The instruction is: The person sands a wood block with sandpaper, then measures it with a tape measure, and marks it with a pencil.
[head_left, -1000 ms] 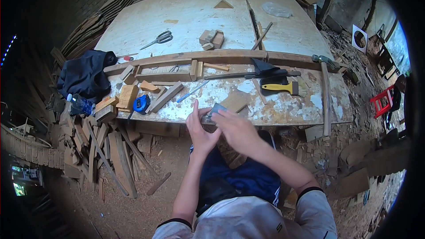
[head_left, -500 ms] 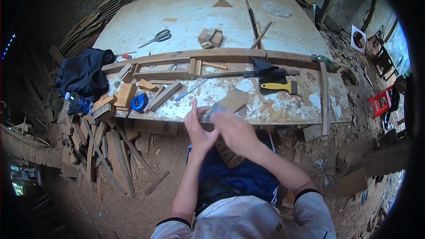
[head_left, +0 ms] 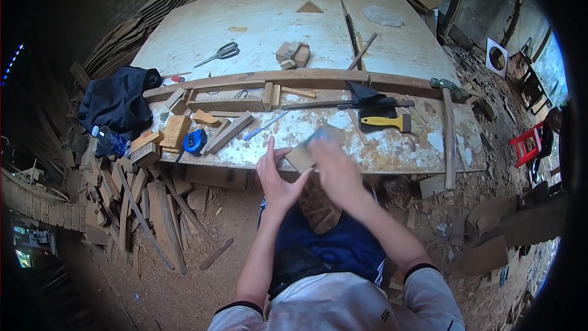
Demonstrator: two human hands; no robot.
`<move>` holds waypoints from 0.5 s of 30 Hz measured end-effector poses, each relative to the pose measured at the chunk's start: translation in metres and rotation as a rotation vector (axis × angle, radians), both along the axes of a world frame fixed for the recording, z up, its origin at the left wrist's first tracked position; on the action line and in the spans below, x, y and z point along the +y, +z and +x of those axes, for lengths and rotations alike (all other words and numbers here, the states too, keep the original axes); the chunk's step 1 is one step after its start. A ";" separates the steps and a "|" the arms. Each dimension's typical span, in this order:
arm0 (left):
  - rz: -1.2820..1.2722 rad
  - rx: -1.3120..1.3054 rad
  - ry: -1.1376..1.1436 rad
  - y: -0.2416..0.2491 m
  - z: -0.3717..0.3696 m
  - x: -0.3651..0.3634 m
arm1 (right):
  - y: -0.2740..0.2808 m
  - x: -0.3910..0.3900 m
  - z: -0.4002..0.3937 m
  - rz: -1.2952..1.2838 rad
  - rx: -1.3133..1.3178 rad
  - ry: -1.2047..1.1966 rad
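Head view: Check your left hand (head_left: 277, 178) first. Its thumb and fingers grip the near end of the wooden piece (head_left: 299, 159), with the index finger raised clear. The piece lies at the front edge of the tabletop (head_left: 422, 150), directly ahead of your body; whether its underside touches the surface cannot be told.

Your right hand (head_left: 339, 170) grasps the grey-blue pad (head_left: 332, 136) at its fingertips; motion blur hides the exact finger placement. Note the change: over the last half second, this hand has carried the pad from the near end of the wooden piece to the far end, exposing the near part of the upper face. The left hand has kept its position and grip. Judged from this, you are partway through a rubbing stroke, with one hand steadying and the other working.

The blue tape measure (head_left: 195, 141) and thin blue stick (head_left: 266, 126) lie to the left; the yellow-handled tool (head_left: 387, 122) and hammer (head_left: 449, 138) lie to the right, untouched.
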State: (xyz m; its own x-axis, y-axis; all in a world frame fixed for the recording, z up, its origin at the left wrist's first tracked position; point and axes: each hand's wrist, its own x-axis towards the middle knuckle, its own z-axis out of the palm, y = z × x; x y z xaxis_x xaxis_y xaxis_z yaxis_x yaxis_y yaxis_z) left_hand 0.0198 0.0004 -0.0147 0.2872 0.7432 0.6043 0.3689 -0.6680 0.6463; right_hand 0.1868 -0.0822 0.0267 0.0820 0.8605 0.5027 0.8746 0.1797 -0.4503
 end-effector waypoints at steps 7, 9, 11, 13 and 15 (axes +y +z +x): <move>0.009 0.029 0.003 0.002 -0.001 -0.001 | -0.001 0.015 0.027 -0.023 0.086 -0.055; 0.016 0.027 0.001 -0.002 -0.001 0.005 | -0.001 0.001 -0.003 -0.011 -0.078 0.015; 0.008 0.024 -0.007 -0.006 -0.002 0.005 | -0.010 0.001 -0.003 0.005 0.015 0.169; -0.019 0.010 0.001 0.000 -0.001 -0.002 | -0.004 0.015 0.019 -0.052 0.003 0.080; -0.015 0.007 0.005 -0.001 -0.002 -0.006 | 0.003 0.014 0.020 -0.028 0.076 -0.066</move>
State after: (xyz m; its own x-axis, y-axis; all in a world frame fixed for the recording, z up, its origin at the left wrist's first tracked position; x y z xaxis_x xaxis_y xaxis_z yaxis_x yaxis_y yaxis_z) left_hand 0.0179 -0.0057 -0.0158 0.2876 0.7532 0.5915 0.3764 -0.6568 0.6534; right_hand 0.2067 -0.0679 0.0300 0.1755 0.8657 0.4688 0.8473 0.1097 -0.5197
